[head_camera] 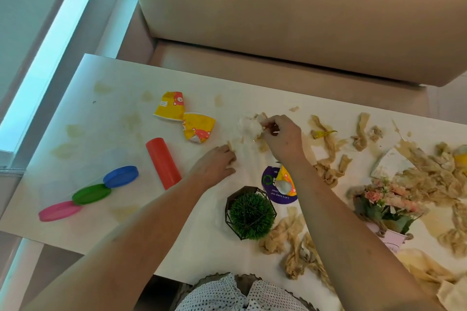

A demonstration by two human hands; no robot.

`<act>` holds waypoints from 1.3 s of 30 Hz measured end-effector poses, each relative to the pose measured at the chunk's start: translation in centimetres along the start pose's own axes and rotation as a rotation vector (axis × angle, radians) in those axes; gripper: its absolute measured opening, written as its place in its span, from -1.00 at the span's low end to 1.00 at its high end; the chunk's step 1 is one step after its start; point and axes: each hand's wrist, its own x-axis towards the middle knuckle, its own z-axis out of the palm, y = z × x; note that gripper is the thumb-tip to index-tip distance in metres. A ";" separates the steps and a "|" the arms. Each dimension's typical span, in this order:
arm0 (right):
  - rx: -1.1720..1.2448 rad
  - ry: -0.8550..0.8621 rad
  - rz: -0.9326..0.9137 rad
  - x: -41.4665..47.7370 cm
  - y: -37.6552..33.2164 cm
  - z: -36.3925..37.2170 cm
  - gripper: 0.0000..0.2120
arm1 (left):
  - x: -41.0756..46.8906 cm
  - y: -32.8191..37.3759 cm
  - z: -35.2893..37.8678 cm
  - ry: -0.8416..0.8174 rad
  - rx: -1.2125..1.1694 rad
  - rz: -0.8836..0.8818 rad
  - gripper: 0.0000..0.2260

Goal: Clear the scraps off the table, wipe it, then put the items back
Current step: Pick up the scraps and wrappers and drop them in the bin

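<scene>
**Hidden or cut off:** purple printed disc just right of the green ball plant, half covered by the right forearm. Pink flower pot farther right of the plant, near side crossed by the same forearm. Beige scraps strewn right of the plant, running out of view at the edge. Blue lid, green lid and pink lid far left of the plant, in an overlapping row.

**Grip:** right hand beyond the plant, thumb and fingertips pinched on a crumpled white wad. Left hand beyond and just left of the plant, knuckles up, fingers bent down onto the table, tips at a small beige scrap – pinched or merely touched, impossible to tell.

**Also on the table:** red cylinder left of the plant, lying flat; two yellow wrappers beyond and left of the plant – crumpled.
</scene>
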 end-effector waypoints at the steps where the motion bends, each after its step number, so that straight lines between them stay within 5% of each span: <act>1: -0.110 -0.095 -0.017 0.1 0.5 0.6 -0.85 | 0.0 0.1 0.0 -0.015 0.012 0.007 -0.74; 4: -0.474 -0.343 -0.108 -0.4 1.8 1.7 -0.84 | 0.0 0.6 -0.3 0.002 0.044 0.017 -0.78; 9: -0.451 -0.148 -0.133 -1.4 2.3 1.2 -0.78 | 1.1 1.8 -2.4 0.349 -0.362 -0.072 -0.89; 13: -0.524 -0.235 -0.102 -1.7 2.8 1.1 -0.81 | 3.2 4.1 -4.4 0.550 -0.697 -0.111 -0.92; 16: -0.493 -0.249 -0.106 -1.9 3.0 1.6 -0.90 | 5.0 4.4 -4.4 0.489 -0.625 -0.186 -0.95; 19: -0.497 -0.301 -0.124 -2.1 2.9 1.8 -0.92 | 5.6 3.9 -3.4 0.287 -0.170 -0.226 -0.87; 21: -0.512 -0.334 -0.150 -2.2 3.0 1.5 -0.90 | 5.1 3.7 -2.8 0.300 -0.041 -0.229 -0.80; 25: -0.547 -0.376 -0.232 -2.6 3.0 0.4 -0.85 | 3.8 3.4 -2.2 0.434 -0.093 -0.253 -0.64; 29: -0.424 -0.270 -0.223 -2.8 3.4 -0.5 -0.81 | 2.9 2.6 -1.9 0.147 0.044 -0.119 -0.28; 32: -0.372 -0.066 -0.024 -2.2 4.1 -1.4 -0.65 | 2.3 2.2 -1.1 0.096 0.035 -0.090 -0.35; 35: -0.565 -0.165 0.114 -1.7 4.8 -2.3 -0.46 | 1.5 2.0 -0.5 0.136 -0.050 -0.122 -0.41; 39: -0.584 -0.261 0.079 -1.3 5.4 -2.2 -0.55 | 0.0 2.1 -0.3 0.216 -0.135 -0.192 -0.42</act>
